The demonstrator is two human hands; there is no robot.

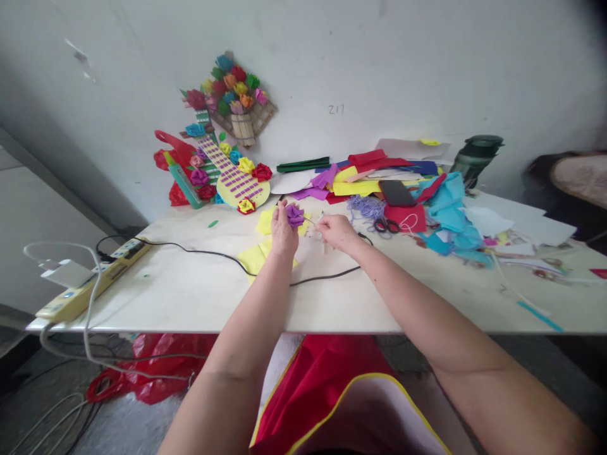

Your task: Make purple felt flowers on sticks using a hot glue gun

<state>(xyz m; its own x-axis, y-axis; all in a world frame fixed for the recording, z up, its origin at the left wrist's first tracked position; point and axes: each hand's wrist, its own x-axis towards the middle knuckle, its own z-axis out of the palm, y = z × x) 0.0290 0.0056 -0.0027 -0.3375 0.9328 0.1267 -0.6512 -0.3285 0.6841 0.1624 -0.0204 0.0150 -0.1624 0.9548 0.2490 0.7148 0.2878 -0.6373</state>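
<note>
My left hand (284, 231) is closed around a purple paper flower (294, 216) above the middle of the table. A thin pale strand (309, 220), thread or wire, runs from the flower to my right hand (336, 230), whose fingertips are pinched on its end. Beneath my left hand lie sheets of yellow paper (256, 258). To the right of my right hand are a tangle of lilac yarn (367, 206) and black-handled scissors (386, 225).
A guitar-shaped craft (239, 182) with paper flowers leans at the back left beside a green glue bottle (184, 183). Coloured paper (358, 183), a phone (397, 193) and a dark bottle (477, 158) stand rearward right. A black cable (208, 253) crosses from the power strip (95, 284).
</note>
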